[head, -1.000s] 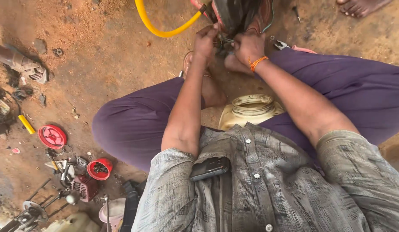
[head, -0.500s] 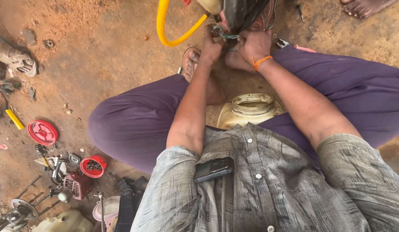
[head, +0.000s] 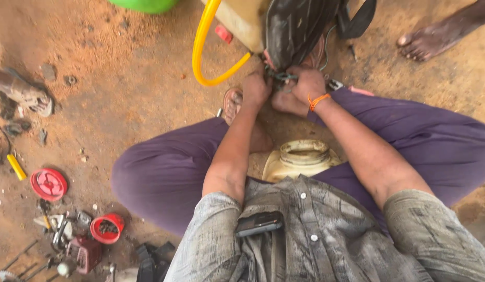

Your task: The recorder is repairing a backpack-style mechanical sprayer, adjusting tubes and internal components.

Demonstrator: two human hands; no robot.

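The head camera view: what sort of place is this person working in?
Probably an informal open-air repair spot on bare ground. The person sits on the dirt floor, with loose machine parts and a red disc scattered beside them, and both hands work at a machine with a yellow hose.

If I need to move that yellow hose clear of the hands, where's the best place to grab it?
Grip the yellow hose on its long straight run, coming from the open dirt side away from the left hand. That stretch stands free of the cream tank. The bottom of the loop curves tightly toward the hands, so it is more crowded.
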